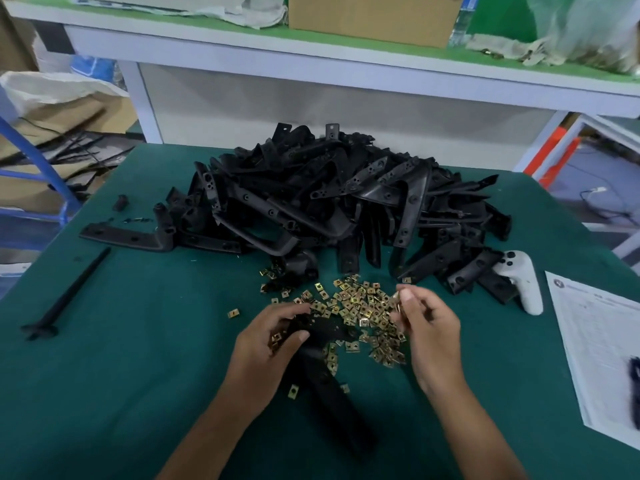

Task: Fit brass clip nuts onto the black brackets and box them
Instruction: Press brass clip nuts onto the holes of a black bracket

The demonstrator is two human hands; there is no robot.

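My left hand (277,336) grips a long, matte black plastic bracket (323,368), fingers curled over its upper end, the strip angling down toward me across the green felt-like table cover (138,393). My right hand (427,332) pinches a small brass clip nut (397,301) between thumb and fingertips, just above a scatter of square, shiny brass clip nuts (363,311). Behind it rises a tangled heap of black brackets (332,199). A white handheld controller (521,284) lies right, beside a printed paper sheet (595,344).
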